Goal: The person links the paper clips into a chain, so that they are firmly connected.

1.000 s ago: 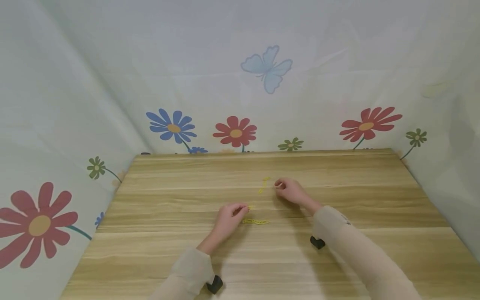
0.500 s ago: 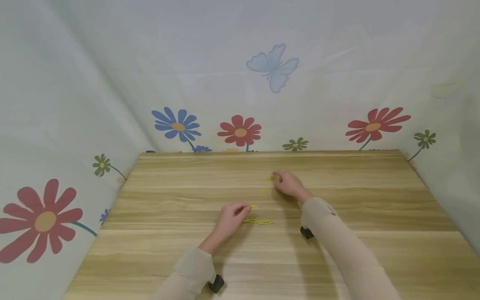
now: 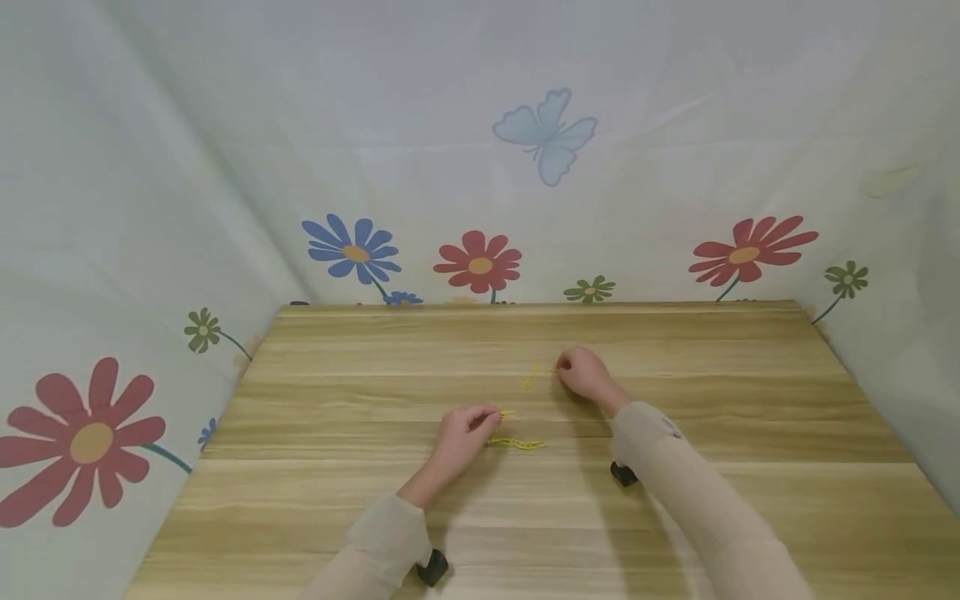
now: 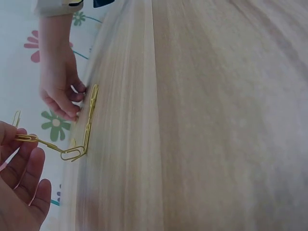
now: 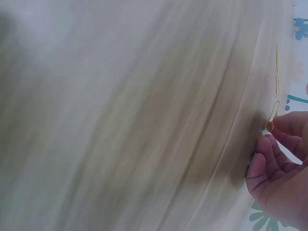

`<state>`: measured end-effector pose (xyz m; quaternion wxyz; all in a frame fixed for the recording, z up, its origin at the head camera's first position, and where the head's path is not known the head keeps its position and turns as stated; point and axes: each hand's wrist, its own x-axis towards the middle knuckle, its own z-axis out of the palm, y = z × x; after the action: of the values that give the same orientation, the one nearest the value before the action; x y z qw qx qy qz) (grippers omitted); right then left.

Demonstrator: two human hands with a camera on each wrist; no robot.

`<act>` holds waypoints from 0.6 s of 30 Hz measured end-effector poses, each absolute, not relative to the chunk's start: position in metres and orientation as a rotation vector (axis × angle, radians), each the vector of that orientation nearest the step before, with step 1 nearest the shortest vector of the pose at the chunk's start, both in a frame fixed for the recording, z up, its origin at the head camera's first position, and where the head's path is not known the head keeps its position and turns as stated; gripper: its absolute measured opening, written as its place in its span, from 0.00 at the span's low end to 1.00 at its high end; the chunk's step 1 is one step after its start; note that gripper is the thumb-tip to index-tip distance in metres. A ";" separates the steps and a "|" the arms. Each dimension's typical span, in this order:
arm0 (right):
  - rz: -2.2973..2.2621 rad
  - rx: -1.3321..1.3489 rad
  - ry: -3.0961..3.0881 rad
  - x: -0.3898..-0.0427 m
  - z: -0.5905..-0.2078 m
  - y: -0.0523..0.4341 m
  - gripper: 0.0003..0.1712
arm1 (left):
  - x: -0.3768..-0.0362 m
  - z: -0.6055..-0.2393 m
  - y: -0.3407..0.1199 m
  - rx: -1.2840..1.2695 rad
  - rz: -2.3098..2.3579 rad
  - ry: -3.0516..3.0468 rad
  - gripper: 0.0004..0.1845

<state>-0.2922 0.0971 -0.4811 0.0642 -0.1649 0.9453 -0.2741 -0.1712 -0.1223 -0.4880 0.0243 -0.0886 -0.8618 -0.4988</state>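
So, head view first: there's a thin yellow paper clip chain (image 3: 514, 442) lying on the wooden table (image 3: 750, 417), little links hooked end to end. One end comes up to the left hand (image 3: 463, 433), which pinches it between thumb and fingertips; the rest trails right of that hand. A separate short yellow bit, another paper clip piece (image 3: 531, 376), lies farther back, just left of the right hand (image 3: 583, 372), whose fingers are curled with the tips right at it. Compared with half a second ago, the right hand has slid a little nearer and to the right, and the left hand hasn't budged.

Left wrist view: the chain (image 4: 82, 134) runs from the left hand's pinch (image 4: 19, 163) across to the right hand (image 4: 60, 91), whose fingertips pinch its far end.

Right wrist view: blurry, but the right hand (image 5: 281, 163) sits at the lower right with fingertips closed on the last gold link (image 5: 274, 110), the chain stretching away above it.
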 end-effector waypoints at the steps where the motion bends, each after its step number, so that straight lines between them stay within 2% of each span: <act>1: -0.825 -0.504 2.860 -0.292 -0.482 0.099 0.08 | -0.171 -0.488 -0.122 -0.274 -1.546 -2.665 0.13; 18: -0.907 -0.567 2.723 -0.284 -0.483 0.114 0.08 | -0.171 -0.487 -0.119 -0.298 -1.541 -2.654 0.14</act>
<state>-0.2838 0.1143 -0.4835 0.1078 -0.1925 0.9254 -0.3081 -0.1706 -0.1194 -0.4871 0.0292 -0.0965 -0.8603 -0.4997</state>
